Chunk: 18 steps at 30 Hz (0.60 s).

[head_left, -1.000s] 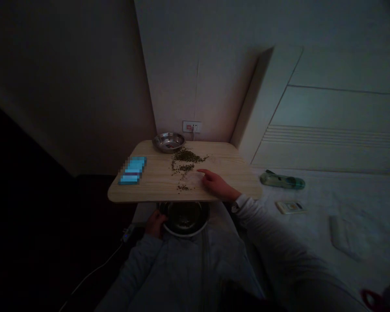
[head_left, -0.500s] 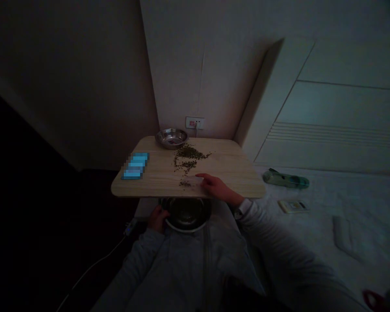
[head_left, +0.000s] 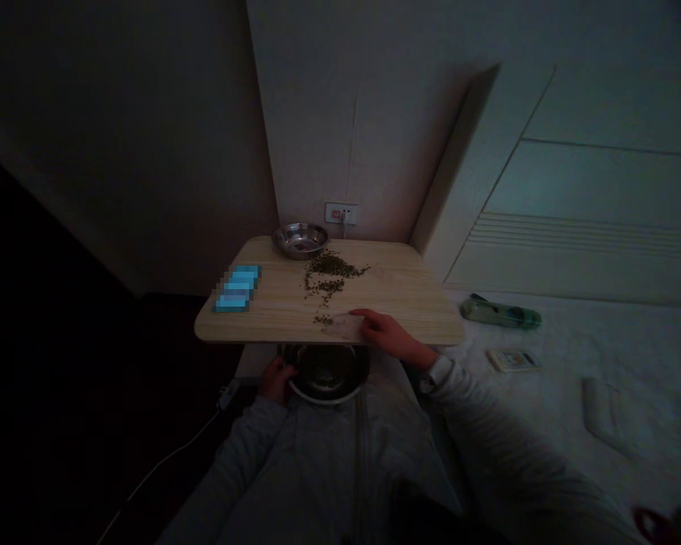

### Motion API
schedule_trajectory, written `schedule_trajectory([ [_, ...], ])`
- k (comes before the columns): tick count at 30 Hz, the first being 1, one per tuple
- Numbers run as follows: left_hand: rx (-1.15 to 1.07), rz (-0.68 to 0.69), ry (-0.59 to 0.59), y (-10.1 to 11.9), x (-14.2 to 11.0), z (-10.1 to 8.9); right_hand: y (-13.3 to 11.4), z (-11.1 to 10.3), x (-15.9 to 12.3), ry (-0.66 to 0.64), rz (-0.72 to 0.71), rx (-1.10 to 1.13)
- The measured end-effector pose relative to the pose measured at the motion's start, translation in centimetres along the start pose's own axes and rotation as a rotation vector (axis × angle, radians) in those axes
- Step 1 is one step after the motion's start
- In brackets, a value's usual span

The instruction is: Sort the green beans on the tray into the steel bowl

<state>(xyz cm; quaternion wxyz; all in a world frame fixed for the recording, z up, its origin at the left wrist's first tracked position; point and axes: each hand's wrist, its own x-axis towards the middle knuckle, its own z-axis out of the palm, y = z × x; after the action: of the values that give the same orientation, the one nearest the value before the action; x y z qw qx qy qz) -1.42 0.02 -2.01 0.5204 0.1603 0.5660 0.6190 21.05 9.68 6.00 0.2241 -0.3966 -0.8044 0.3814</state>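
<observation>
On the wooden table (head_left: 272,314) lie small dark-green beans (head_left: 330,265), perhaps mung beans, in a pile with looser ones nearer me. My right hand (head_left: 389,333) is closed on a thin, clear plastic piece (head_left: 343,325), held low over the tabletop by the front edge. The piece reaches a few beans (head_left: 321,319) to its left. In my lap, just below the table edge, rests a metal bowl (head_left: 329,395) with a dark inside and some small bits in it. My left hand (head_left: 275,378) grips this bowl's left rim.
A second steel bowl (head_left: 300,241) stands at the table's back left. A lit phone (head_left: 237,288) lies on the left side. On the white bed to the right are a green bottle (head_left: 499,312) and another phone (head_left: 512,360). A wall socket (head_left: 341,213) holds a plug.
My right hand has moved toward the table's front edge with the clear piece, then slightly right. The nearest beans now form a smaller cluster. My left hand stays on the bowl; the view has shifted slightly.
</observation>
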Motion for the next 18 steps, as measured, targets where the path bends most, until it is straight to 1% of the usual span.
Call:
schedule_trajectory([
  [5, -0.012, 0.004, -0.003, -0.2, 0.0, 0.0, -0.2, 0.1, 0.2, 0.034, -0.006, -0.034],
  [9, -0.021, 0.011, -0.001, 0.1, -0.2, 0.2, -0.3, 0.3, 0.4, 0.049, 0.001, -0.052],
  [14, 0.025, 0.016, 0.025, 0.6, -0.4, 0.4, -0.8, 0.8, 1.1, 0.088, 0.025, -0.137],
  [18, 0.008, 0.015, 0.018, 0.5, -0.3, 0.3, -1.4, 1.1, 1.5, 0.093, 0.043, -0.178],
])
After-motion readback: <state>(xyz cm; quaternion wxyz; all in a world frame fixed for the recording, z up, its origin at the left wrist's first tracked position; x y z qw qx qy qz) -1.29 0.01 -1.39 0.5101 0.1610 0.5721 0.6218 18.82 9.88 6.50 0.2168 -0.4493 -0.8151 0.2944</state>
